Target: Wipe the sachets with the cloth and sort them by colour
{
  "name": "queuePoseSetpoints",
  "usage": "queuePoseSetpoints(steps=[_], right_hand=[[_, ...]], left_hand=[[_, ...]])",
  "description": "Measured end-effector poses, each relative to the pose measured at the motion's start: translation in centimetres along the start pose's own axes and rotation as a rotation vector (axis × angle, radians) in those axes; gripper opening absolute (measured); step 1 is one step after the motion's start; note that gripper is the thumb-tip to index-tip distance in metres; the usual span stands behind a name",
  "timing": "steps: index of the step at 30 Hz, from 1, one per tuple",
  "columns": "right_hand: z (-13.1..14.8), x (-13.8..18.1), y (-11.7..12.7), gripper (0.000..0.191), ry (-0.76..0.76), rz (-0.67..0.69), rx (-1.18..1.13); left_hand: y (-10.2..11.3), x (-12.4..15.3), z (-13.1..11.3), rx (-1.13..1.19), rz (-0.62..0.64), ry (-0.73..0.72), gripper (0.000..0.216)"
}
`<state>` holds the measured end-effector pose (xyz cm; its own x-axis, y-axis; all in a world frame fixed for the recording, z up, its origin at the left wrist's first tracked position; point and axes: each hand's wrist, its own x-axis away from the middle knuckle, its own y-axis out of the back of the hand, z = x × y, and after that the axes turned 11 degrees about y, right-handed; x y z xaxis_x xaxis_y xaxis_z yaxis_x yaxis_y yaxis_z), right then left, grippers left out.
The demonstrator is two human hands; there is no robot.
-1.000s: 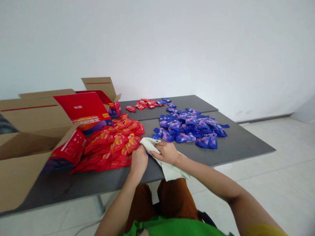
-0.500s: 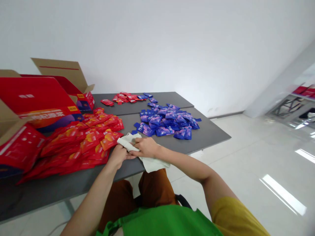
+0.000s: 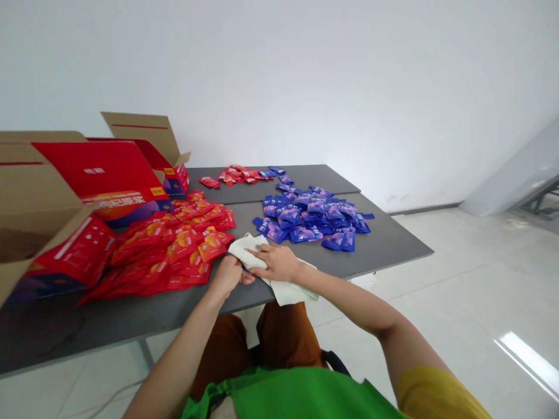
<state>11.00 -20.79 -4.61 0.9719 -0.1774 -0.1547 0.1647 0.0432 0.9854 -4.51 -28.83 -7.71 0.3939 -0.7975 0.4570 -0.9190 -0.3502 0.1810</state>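
Note:
A folded off-white cloth (image 3: 248, 250) lies at the front edge of the dark table, its loose end hanging over the edge. My right hand (image 3: 278, 263) presses on the cloth from above, fingers bent across it. Close beside it, my left hand (image 3: 230, 274) is closed at the cloth's near side. Between the left fingers and the cloth shows a sliver of blue, seemingly a blue sachet mostly hidden by hands and cloth. A heap of red sachets (image 3: 174, 247) lies left of my hands, and a pile of blue sachets (image 3: 310, 212) lies beyond them to the right.
Open red cartons (image 3: 116, 180) with raised brown flaps stand at the left of the table (image 3: 384, 244). Farther back is a small group of red sachets (image 3: 240, 174) with a few blue ones. A white wall (image 3: 279, 75) rises behind the table; pale floor lies right.
The view has turned left, so the table contents appear farther right. Both hands stay at the cloth, with my right fingers slightly shifted over it. A sliver of blue now shows by my left fingers.

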Motion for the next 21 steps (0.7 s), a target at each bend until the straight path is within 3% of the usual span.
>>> queuePoseSetpoints(steps=[4, 10, 17, 21], right_hand=[[-0.1, 0.1, -0.5, 0.055, -0.071, -0.028, 0.006], [-1.3, -3.2, -0.7, 0.06, -0.255, -0.046, 0.088], [-1.1, -4.4, -1.0, 0.057, -0.352, -0.056, 0.113], [-0.6, -4.5, -1.2, 0.056, -0.418, -0.087, 0.122]], left_hand=[[-0.2, 0.1, -0.1, -0.089, 0.001, -0.017, 0.029], [-0.8, 1.3, 1.1, -0.127, -0.173, -0.09, 0.02], [-1.1, 1.7, 0.5, 0.18, -0.065, 0.041, 0.005], [-0.9, 3.8, 0.4, 0.231, -0.098, -0.039, 0.015]])
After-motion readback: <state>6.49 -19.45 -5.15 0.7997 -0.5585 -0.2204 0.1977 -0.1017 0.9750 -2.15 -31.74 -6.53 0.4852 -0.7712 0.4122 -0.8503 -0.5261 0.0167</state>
